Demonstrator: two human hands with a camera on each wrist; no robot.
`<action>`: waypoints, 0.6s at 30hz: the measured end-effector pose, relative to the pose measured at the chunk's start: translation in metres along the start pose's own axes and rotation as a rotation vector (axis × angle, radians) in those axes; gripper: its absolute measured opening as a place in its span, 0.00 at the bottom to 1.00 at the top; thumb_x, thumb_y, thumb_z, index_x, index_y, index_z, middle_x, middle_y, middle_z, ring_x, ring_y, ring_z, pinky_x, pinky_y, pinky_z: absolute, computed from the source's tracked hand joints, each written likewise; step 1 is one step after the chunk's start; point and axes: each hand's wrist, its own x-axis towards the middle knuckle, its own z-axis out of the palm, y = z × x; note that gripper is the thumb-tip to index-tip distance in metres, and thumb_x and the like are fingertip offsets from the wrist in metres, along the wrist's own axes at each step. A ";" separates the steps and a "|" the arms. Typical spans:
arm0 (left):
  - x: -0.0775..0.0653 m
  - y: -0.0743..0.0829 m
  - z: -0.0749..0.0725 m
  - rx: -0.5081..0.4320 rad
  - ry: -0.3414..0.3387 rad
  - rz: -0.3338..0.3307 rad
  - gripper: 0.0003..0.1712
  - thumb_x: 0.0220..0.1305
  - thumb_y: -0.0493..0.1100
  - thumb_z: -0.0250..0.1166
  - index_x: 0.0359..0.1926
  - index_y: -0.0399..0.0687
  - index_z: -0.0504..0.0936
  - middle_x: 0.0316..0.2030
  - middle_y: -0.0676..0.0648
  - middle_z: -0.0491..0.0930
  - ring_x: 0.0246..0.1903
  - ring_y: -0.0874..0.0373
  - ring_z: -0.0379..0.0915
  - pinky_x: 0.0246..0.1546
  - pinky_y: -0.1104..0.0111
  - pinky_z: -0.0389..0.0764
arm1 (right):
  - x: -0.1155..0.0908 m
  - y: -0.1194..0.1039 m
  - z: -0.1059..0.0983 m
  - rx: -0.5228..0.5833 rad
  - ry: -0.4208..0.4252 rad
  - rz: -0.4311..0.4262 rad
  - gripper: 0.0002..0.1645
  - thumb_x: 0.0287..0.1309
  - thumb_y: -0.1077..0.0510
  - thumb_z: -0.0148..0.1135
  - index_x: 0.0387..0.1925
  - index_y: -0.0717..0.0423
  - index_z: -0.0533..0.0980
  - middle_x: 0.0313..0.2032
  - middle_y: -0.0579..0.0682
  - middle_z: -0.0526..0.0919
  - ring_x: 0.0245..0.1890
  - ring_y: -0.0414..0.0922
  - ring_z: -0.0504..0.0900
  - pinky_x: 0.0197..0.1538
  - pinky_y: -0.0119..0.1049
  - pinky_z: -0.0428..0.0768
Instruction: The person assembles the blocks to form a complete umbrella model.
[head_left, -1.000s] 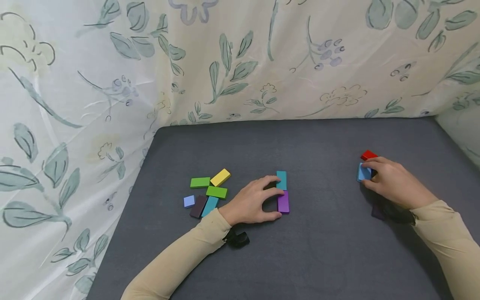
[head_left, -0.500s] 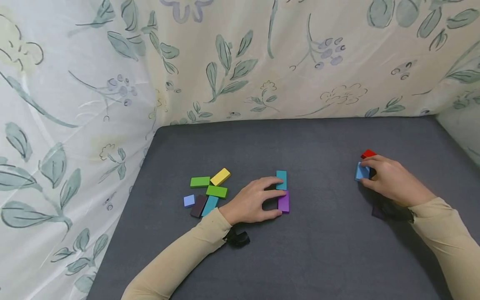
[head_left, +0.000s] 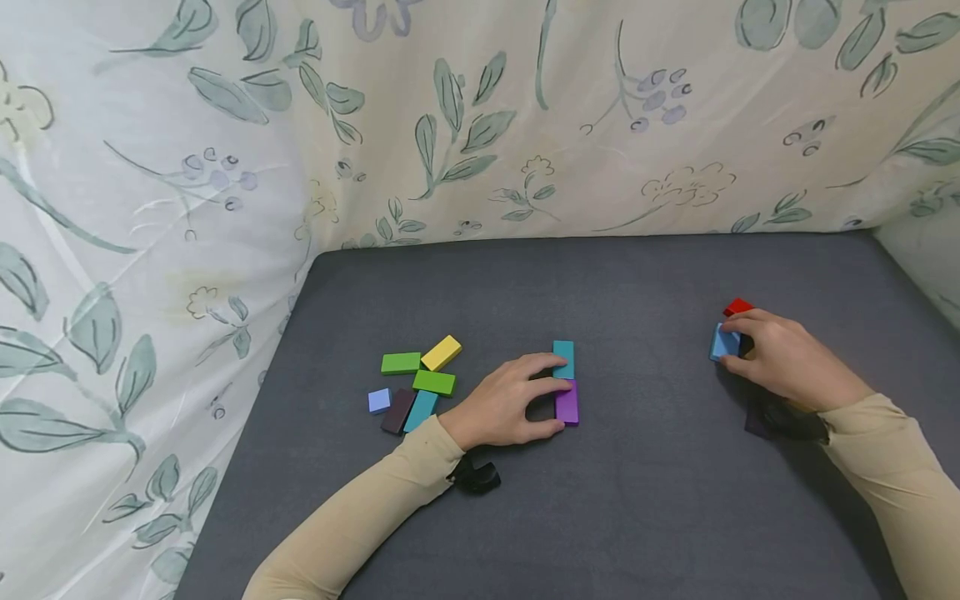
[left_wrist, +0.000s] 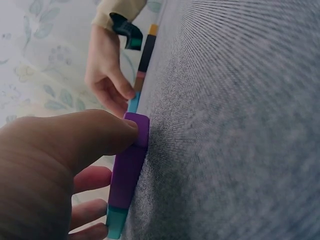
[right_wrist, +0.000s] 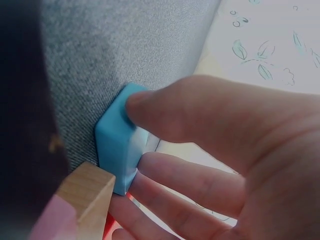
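My left hand (head_left: 501,407) reaches over the grey table to a purple block (head_left: 570,406) that lies end to end with a teal block (head_left: 566,358). Its thumb presses the near end of the purple block, while the fingers curl along the side of both blocks. At the right, my right hand (head_left: 780,354) pinches a light blue block (right_wrist: 115,142) between thumb and fingers. Just behind that block lies a red block (head_left: 738,307). Close beside it in the right wrist view stand a plain wooden block (right_wrist: 90,192) and a pink one (right_wrist: 55,217), mostly hidden by the hand from above.
Left of my left hand lies a loose group: two green blocks (head_left: 401,363), a yellow block (head_left: 441,353), a small blue block (head_left: 379,401), a dark block (head_left: 397,412) and another teal block (head_left: 422,411). Flowered cloth (head_left: 465,125) hangs along the table's back and left edges.
My right hand has shifted very slightly left with the light blue block, then stays put. The left hand holds its place at the purple and teal blocks.
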 end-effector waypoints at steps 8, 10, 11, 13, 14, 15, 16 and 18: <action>0.001 -0.003 -0.003 0.022 -0.005 0.007 0.29 0.66 0.57 0.72 0.64 0.55 0.83 0.71 0.47 0.71 0.72 0.53 0.67 0.71 0.57 0.71 | 0.007 -0.006 -0.002 -0.012 -0.019 0.026 0.30 0.56 0.60 0.76 0.55 0.74 0.78 0.56 0.74 0.79 0.50 0.66 0.80 0.52 0.65 0.79; 0.001 -0.004 -0.005 0.023 -0.011 0.005 0.29 0.66 0.58 0.72 0.64 0.55 0.83 0.71 0.47 0.71 0.72 0.53 0.67 0.71 0.57 0.71 | 0.011 -0.010 -0.003 -0.010 -0.022 0.026 0.30 0.57 0.59 0.76 0.56 0.74 0.78 0.57 0.73 0.79 0.53 0.68 0.80 0.53 0.66 0.79; 0.002 -0.005 -0.005 0.023 -0.015 0.003 0.29 0.66 0.58 0.72 0.64 0.55 0.83 0.71 0.47 0.71 0.72 0.53 0.67 0.71 0.57 0.71 | 0.014 -0.013 -0.004 -0.010 -0.024 0.028 0.30 0.57 0.58 0.75 0.56 0.73 0.78 0.57 0.73 0.79 0.54 0.68 0.80 0.53 0.66 0.79; 0.002 -0.006 -0.007 0.020 -0.023 0.001 0.29 0.66 0.58 0.71 0.65 0.55 0.83 0.71 0.47 0.71 0.72 0.53 0.67 0.71 0.56 0.71 | 0.019 -0.018 -0.004 -0.003 -0.030 0.028 0.30 0.58 0.58 0.75 0.57 0.72 0.79 0.58 0.72 0.78 0.56 0.69 0.79 0.53 0.67 0.79; 0.002 -0.006 -0.007 0.018 -0.025 0.000 0.29 0.66 0.58 0.72 0.65 0.55 0.83 0.71 0.47 0.71 0.72 0.53 0.66 0.71 0.56 0.71 | 0.022 -0.021 -0.004 0.002 -0.030 0.022 0.30 0.59 0.58 0.74 0.57 0.72 0.79 0.58 0.72 0.78 0.57 0.69 0.79 0.53 0.66 0.79; 0.002 -0.007 -0.007 0.017 -0.027 0.000 0.29 0.66 0.57 0.72 0.65 0.55 0.83 0.72 0.47 0.71 0.72 0.53 0.66 0.71 0.56 0.71 | 0.025 -0.023 -0.004 0.007 -0.030 0.014 0.30 0.59 0.58 0.74 0.57 0.72 0.79 0.58 0.72 0.79 0.57 0.69 0.79 0.54 0.66 0.79; 0.003 -0.008 -0.008 0.015 -0.027 -0.001 0.29 0.66 0.57 0.72 0.65 0.55 0.83 0.72 0.47 0.71 0.72 0.53 0.66 0.71 0.56 0.71 | 0.028 -0.026 -0.004 0.010 -0.031 0.007 0.30 0.59 0.57 0.74 0.58 0.72 0.79 0.58 0.72 0.79 0.58 0.69 0.79 0.54 0.66 0.79; 0.003 -0.009 -0.009 0.013 -0.026 0.000 0.29 0.66 0.57 0.72 0.65 0.54 0.83 0.72 0.47 0.71 0.72 0.53 0.66 0.71 0.56 0.72 | 0.034 -0.032 -0.004 0.026 -0.028 -0.017 0.29 0.60 0.58 0.74 0.57 0.72 0.79 0.58 0.71 0.79 0.57 0.68 0.79 0.54 0.65 0.80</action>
